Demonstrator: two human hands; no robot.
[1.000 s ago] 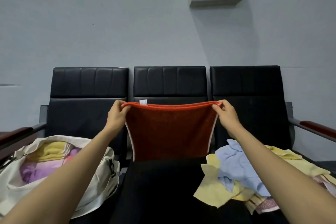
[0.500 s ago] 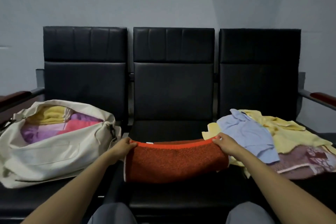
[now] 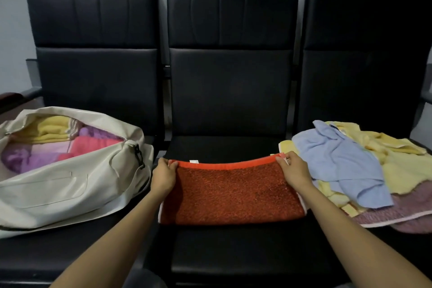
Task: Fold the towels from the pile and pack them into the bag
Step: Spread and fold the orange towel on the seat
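Orange towel (image 3: 231,192) lies folded on the middle seat (image 3: 224,147), its far corners pinched by the left hand (image 3: 163,176) and right hand (image 3: 295,173). Left of the seat sits the open cream bag (image 3: 58,194) with folded towels (image 3: 93,145) inside; right of it lies the loose towel pile (image 3: 339,163)

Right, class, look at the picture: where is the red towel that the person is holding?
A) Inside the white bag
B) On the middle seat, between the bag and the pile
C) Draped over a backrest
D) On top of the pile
B: the red towel lies on the middle seat, its far corners pinched by the left hand and right hand, with the white bag on one side and the pile on the other.
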